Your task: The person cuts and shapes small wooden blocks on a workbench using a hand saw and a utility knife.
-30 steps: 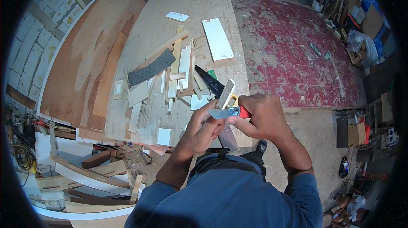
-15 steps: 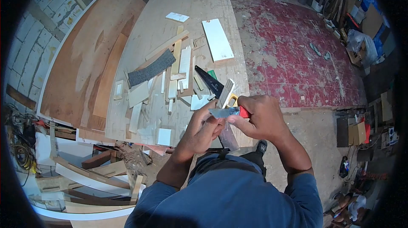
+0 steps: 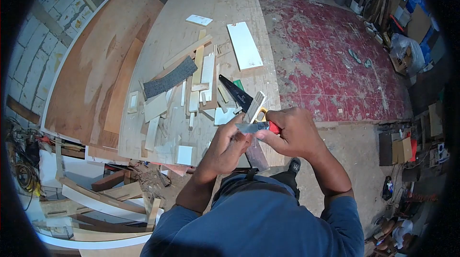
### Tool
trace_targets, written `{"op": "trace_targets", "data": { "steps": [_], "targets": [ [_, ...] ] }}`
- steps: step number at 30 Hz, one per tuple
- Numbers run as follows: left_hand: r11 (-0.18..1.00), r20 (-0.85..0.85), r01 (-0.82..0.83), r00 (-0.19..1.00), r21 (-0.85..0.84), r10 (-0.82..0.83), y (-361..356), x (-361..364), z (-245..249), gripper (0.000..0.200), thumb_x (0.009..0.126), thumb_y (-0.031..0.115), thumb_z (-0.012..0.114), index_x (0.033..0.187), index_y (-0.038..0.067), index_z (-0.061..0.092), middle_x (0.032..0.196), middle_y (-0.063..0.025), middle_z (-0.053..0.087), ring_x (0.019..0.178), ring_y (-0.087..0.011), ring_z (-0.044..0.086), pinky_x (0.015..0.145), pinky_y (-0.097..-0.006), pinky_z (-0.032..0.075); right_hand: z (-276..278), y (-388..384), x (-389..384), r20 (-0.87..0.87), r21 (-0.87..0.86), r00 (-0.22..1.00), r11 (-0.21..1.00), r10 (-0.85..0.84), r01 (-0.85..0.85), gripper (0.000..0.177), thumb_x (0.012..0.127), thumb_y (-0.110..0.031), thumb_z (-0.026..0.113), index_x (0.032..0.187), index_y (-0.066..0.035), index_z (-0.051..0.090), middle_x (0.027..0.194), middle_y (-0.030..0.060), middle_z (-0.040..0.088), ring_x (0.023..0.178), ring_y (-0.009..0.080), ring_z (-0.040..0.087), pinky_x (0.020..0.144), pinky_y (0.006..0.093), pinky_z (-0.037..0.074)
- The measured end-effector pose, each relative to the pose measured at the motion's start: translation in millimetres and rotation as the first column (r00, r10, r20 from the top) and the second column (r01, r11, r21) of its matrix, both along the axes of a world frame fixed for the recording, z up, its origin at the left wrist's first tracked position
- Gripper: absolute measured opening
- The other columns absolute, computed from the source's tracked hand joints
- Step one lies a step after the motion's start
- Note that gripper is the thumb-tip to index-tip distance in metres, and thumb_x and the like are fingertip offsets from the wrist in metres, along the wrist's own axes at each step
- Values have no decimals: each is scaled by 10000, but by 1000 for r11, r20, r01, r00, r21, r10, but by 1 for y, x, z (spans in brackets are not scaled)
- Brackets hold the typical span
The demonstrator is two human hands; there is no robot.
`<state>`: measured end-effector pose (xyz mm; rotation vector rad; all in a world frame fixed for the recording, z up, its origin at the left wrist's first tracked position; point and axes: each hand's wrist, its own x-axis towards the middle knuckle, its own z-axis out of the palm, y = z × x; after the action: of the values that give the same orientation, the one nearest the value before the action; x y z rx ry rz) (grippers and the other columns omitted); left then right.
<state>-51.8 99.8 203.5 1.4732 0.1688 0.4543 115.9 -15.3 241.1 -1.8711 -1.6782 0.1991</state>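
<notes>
My right hand [image 3: 297,131] is closed around the red handle of a utility knife [image 3: 247,127], its broad metal blade pointing left. The blade lies across the lower end of a short wood strip [image 3: 256,105], close to the fingertips of my left hand [image 3: 226,146]. Those fingers are curled around the strip's lower end, which they partly hide. Just beyond the strip lies a handsaw [image 3: 235,93] with a black blade; its yellow handle [image 3: 262,114] shows partly beside my right hand. Below the hands a brownish board piece [image 3: 258,157] shows at the table edge.
The plywood-topped table [image 3: 177,5] carries several wood offcuts, a grey textured strip [image 3: 170,79] and a white board [image 3: 244,45]. A large plywood sheet [image 3: 91,60] leans at left. Curved wood pieces [image 3: 105,199] lie lower left. Red flooring [image 3: 330,56] is at right.
The wood strip has tilted slightly to the right at its upper end. Both hands and the knife stay nearly in place.
</notes>
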Motion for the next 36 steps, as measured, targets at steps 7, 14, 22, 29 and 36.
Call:
{"op": "trace_targets", "data": {
  "steps": [7, 14, 22, 29, 36],
  "targets": [
    [998, -16, -55, 998, 15, 55, 3, 8, -8, 282, 1021, 285, 442, 1073, 11, 480, 631, 53, 388, 494, -14, 334, 431, -178, 270, -6, 8, 5, -47, -55, 998, 998, -37, 34, 587, 857, -564, 596, 607, -33, 602, 499, 169, 537, 513, 374, 596, 525, 446, 466],
    [968, -81, -48, 996, -247, 29, 1, 14, -6, 216, 1004, 289, 474, 980, 74, 471, 615, 53, 379, 474, -17, 332, 408, -179, 245, -21, 14, 15, -57, -37, 998, 999, -15, 13, 583, 847, -568, 603, 605, -38, 592, 500, 167, 532, 526, 386, 592, 513, 451, 448],
    [837, -260, -28, 956, -547, -138, -1, 28, -58, 275, 1005, 366, 476, 867, 130, 446, 621, 56, 351, 458, -29, 311, 402, -196, 236, -74, 3, 37, -61, -77, 997, 996, -46, 41, 544, 849, -551, 595, 615, -60, 579, 554, 176, 558, 585, 402, 598, 535, 483, 430],
    [739, -329, -34, 909, -672, -258, -19, 50, -108, 192, 1016, 278, 428, 884, 140, 451, 587, 46, 353, 403, -47, 285, 357, -212, 210, -146, -32, 53, -137, -160, 984, 982, -118, 96, 518, 878, -512, 569, 617, -64, 569, 557, 178, 543, 565, 410, 570, 555, 490, 417],
    [835, 248, 45, 962, -549, 111, 44, -6, -3, 330, 1014, 393, 437, 814, 132, 438, 573, 44, 347, 416, -57, 295, 349, -205, 215, -307, -188, 155, 32, -558, 672, 544, -740, 627, 589, 920, -517, 503, 810, 36, 672, 807, 302, 623, 778, 409, 667, 679, 481, 484]
  ]
}}
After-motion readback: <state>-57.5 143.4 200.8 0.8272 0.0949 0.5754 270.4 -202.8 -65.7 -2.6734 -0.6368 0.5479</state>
